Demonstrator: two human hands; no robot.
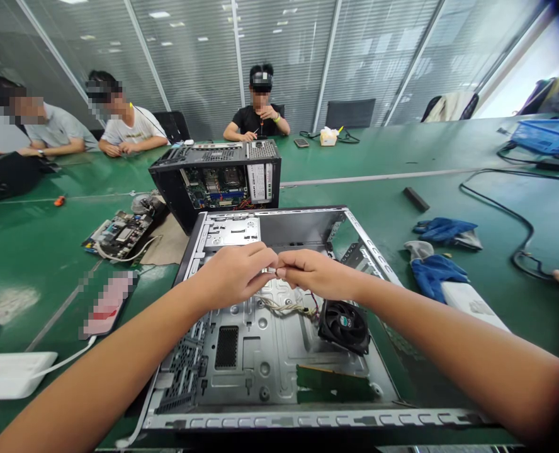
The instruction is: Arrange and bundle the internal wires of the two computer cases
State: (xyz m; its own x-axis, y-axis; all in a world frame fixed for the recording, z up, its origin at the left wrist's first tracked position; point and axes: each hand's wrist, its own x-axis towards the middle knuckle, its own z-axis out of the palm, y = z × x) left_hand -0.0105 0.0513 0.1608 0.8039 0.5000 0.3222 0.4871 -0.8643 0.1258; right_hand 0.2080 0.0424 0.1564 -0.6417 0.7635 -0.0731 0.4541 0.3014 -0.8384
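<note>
Over the open computer case (242, 402), my left hand (235, 270) and my right hand (315, 272) meet with fingertips pinched together. A small pale piece (269, 270) shows between them, too small to name. Both hands are closed; the left seems to grip the piece, and what the right fingertips pinch is hidden. Beneath them a bundle of whitish cables (284, 307) runs across the metal floor of the case. A black cooling fan (344, 324) sits inside at the right, and a green memory stick (333, 384) lies near the front wall.
Behind stands a second computer case (170, 189), upright with its side open. A circuit board (123, 233), phone (112, 305) and white power bank (15, 375) lie left. Blue gloves (433, 270) and a black cable (525, 220) lie right. People sit across the green table (355, 163).
</note>
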